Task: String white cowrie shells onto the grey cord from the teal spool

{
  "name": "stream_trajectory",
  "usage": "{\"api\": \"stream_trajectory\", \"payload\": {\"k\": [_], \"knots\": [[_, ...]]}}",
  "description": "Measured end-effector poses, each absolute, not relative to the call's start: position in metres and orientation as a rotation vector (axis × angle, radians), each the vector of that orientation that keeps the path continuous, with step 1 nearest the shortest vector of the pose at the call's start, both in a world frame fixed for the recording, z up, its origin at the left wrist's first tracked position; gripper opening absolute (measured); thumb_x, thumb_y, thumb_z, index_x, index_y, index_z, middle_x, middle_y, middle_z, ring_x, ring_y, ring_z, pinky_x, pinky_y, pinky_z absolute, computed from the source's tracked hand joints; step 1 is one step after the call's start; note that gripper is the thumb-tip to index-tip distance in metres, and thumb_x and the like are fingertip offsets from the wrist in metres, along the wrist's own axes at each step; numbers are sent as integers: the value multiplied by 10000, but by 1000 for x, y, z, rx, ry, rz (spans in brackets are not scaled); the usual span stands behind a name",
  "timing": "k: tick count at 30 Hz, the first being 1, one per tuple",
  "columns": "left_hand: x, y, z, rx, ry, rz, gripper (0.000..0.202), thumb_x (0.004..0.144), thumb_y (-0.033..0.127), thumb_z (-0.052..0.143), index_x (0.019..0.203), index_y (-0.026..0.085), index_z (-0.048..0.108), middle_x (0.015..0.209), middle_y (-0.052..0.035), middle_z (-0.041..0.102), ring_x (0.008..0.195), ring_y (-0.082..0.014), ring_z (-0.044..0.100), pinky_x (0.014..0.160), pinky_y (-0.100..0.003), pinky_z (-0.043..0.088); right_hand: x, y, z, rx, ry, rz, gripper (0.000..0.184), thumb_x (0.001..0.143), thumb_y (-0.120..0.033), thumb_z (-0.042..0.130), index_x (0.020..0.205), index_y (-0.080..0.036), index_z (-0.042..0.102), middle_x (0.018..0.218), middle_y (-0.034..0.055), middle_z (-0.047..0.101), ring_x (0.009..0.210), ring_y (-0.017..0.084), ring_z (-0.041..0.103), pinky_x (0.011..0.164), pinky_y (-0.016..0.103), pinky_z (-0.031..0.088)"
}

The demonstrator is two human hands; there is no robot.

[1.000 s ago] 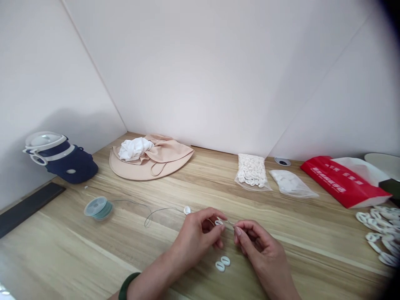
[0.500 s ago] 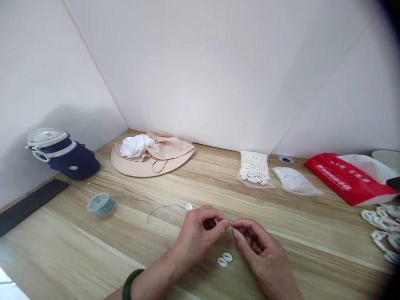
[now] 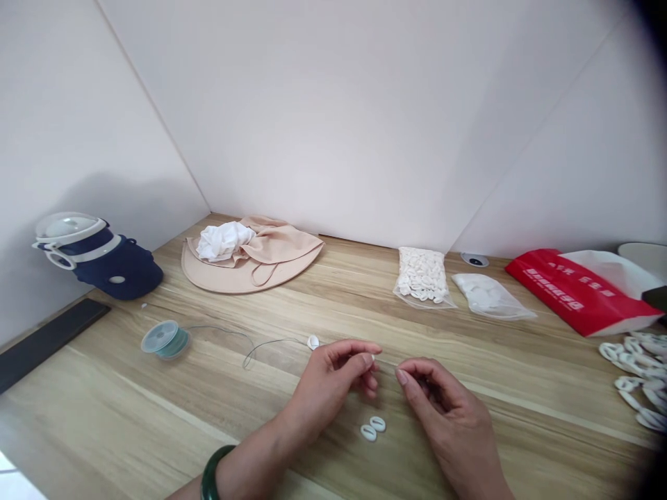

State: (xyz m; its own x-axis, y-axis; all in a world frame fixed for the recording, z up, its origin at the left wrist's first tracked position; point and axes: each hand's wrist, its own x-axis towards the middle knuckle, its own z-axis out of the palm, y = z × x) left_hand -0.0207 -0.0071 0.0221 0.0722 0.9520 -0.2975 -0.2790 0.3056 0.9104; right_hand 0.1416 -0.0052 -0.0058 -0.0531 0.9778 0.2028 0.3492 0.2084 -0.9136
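My left hand [image 3: 331, 378] and my right hand [image 3: 440, 399] hover over the wooden table [image 3: 125, 403], their fingertips a short gap apart. Each pinches what looks like a thin grey cord [image 3: 274, 344], which runs from a green thread spool [image 3: 165, 339] past a small white shell [image 3: 313, 342]. The cord is hidden behind my left hand. Just below my hands lie two white oval shell rings [image 3: 373, 428], touching each other. Neither hand touches them.
A clear bag of white shells [image 3: 422, 278] and a bag of white discs [image 3: 490, 297] lie at the back. Further right are a red-and-white bag [image 3: 578, 292] and a heap of white oval rings [image 3: 636, 378]. A beige hat [image 3: 244, 271] and a navy bottle [image 3: 117, 267] stand back left.
My hands have drawn apart, with the fingertips no longer meeting. The cord between them is now barely visible. The view has shifted slightly.
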Motion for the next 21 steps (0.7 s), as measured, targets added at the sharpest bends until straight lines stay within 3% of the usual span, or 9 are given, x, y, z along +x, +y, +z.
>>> {"api": "stream_trajectory", "payload": {"k": [6,9,13,21], "knots": [[-19,-9,17,828,976,1096,413,740,285,719,1105,127,610,760,-15,641,598,-118,617,624,-268,499,143,-3,-6,-1123,-1521,1001,65,833,-272,614,789,-227,628,898,39,611,773,170,601,564,214,470],[-17,-10,15,817,922,1069,382,732,278,734,1049,114,597,783,-35,652,652,-143,647,643,-281,518,142,-5,-6,-1037,-1490,1058,49,852,-238,597,830,-238,641,977,53,629,874,183,616,617,217,507],[-18,-11,13,805,914,1036,301,728,293,740,911,80,632,782,-79,684,693,-157,663,677,-283,529,142,-7,-6,-982,-1513,1058,77,856,-194,602,848,-250,654,932,32,661,909,167,626,759,230,524],[-21,-9,14,770,924,1028,329,739,315,730,958,77,672,797,-98,715,716,-174,676,714,-299,537,140,-6,-3,-951,-1436,1157,81,853,-197,607,844,-245,671,943,35,669,882,161,648,721,204,559]]}}
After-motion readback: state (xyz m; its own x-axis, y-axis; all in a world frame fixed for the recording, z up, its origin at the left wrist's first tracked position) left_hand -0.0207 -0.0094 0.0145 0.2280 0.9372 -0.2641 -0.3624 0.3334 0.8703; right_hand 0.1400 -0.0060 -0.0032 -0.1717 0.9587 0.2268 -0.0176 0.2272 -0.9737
